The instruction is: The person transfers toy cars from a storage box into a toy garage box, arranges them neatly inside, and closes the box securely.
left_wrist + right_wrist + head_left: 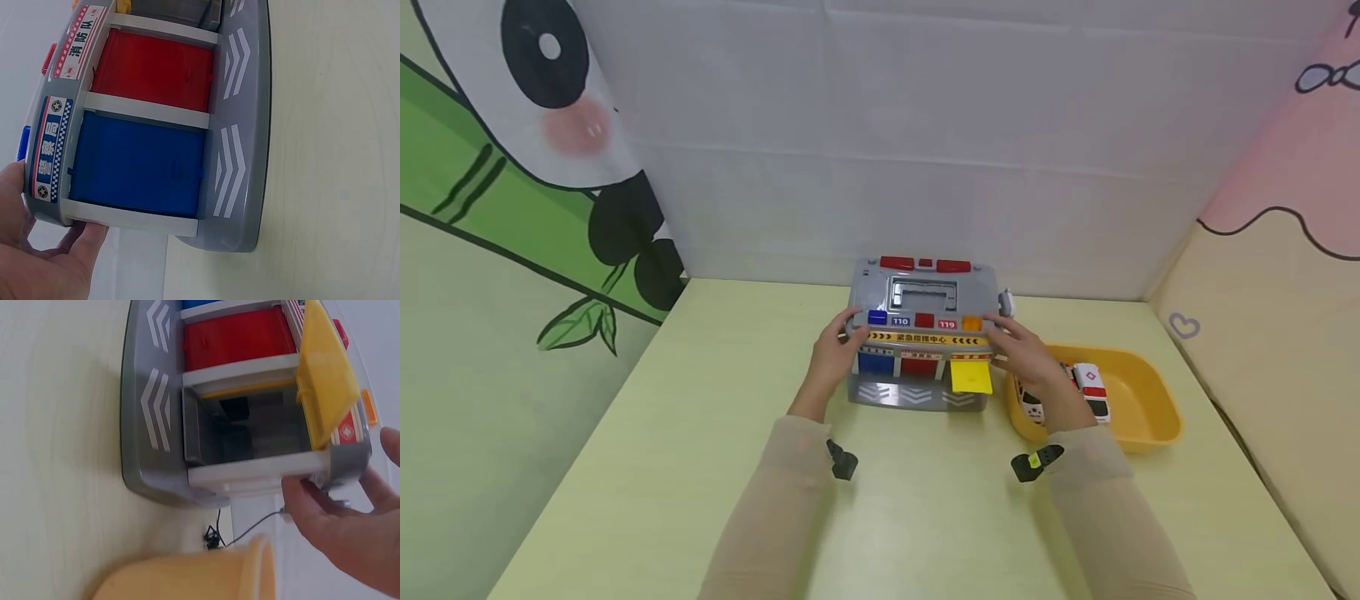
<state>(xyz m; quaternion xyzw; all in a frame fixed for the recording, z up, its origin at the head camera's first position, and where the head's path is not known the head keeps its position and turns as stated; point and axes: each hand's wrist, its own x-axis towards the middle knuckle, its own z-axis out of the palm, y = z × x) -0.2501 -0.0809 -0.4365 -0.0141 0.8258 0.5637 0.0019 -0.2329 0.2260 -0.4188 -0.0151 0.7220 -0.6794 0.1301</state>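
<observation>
A grey toy garage (925, 339) with red lights and a carry handle on its roof stands near the back of the table. My left hand (831, 358) grips its left end, thumb and fingers about the upper corner beside the blue door (137, 165). At the opposite end my right hand (1028, 360) holds the other upper corner. The yellow door (328, 375) is swung up and out, showing the hollow bay (250, 425) behind it. Both the blue door and the red door (153, 69) are down.
A yellow tray (1138, 400) sits to the right, partly under my right forearm. Toy vehicles lie in it, among them a white ambulance (1092, 383). A thin dark cord (253, 525) hangs by the garage's right side. A white-covered wall (910, 200) rises behind.
</observation>
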